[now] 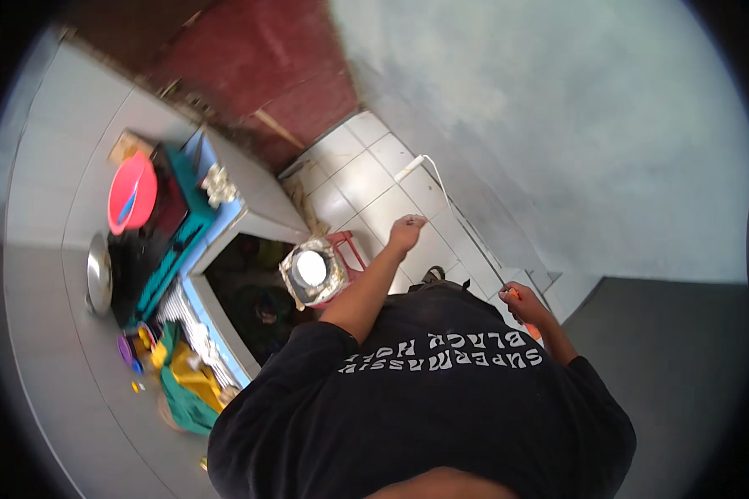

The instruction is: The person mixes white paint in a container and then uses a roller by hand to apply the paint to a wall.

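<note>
My right hand (524, 306) is closed around the orange handle of a paint roller (409, 170). The roller's thin rod runs forward beside the wall, and its white sleeve is over the tiled floor near the wall's foot. My left hand (407, 232) is held out ahead of my body, its fingers loosely bent, with nothing visible in them. To the left of that forearm, a stained container of white paint (311, 269) rests on a red plastic stool (347, 252), partly hidden by the arm.
A pale, patchy wall (549, 141) rises at the right. At the left, a tiled counter (217, 237) bears a gas stove (171, 270), a pink basin (131, 193), a metal pan lid (99, 273) and heaped green and yellow cloths (187, 378). A dark red panel (262, 66) stands ahead.
</note>
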The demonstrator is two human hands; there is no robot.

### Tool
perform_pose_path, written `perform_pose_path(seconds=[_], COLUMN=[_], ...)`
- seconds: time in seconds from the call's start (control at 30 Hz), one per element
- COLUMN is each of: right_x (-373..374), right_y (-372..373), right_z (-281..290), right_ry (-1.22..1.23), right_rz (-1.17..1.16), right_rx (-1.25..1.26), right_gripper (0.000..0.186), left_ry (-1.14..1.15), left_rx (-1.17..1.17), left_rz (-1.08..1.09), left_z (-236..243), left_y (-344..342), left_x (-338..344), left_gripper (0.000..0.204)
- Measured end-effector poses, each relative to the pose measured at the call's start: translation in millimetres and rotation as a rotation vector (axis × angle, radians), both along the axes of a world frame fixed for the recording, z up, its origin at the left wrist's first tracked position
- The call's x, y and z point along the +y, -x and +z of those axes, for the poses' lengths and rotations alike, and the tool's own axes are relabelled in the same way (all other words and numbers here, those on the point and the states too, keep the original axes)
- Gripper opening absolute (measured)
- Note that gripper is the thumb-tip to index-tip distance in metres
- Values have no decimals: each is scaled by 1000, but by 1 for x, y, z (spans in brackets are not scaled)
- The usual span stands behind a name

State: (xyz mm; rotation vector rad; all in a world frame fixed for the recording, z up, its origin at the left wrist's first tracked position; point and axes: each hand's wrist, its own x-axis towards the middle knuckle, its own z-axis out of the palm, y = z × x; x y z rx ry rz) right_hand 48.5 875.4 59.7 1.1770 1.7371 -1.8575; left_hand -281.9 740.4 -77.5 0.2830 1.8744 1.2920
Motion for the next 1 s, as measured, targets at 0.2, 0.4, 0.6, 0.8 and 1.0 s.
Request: perform_pose_path(seconds=[0.2, 0.4, 0.6, 0.8, 1.0], right_x=[-27, -91, -164, -222, -199], right_y=[-64, -73, -33, 71, 165], right_z=[-39, -75, -127, -166, -208], right_ry=[-37, 52, -24, -14, -21], right_rz=[-300, -641, -992, -1521, -1751], right_rx=[-167, -263, -299, -196, -172], right_gripper=[24, 24, 28, 22, 33], left_ry=[106, 265, 308, 464, 530], left_rx=[10, 159, 63, 64, 183], left_rz=[-237, -673, -1097, -1453, -1487], left_z=[1, -29, -39, -12, -37], left_y=[14, 28, 54, 64, 81], left_x=[66, 130, 191, 235, 262], left_gripper=[33, 41, 51, 56, 38])
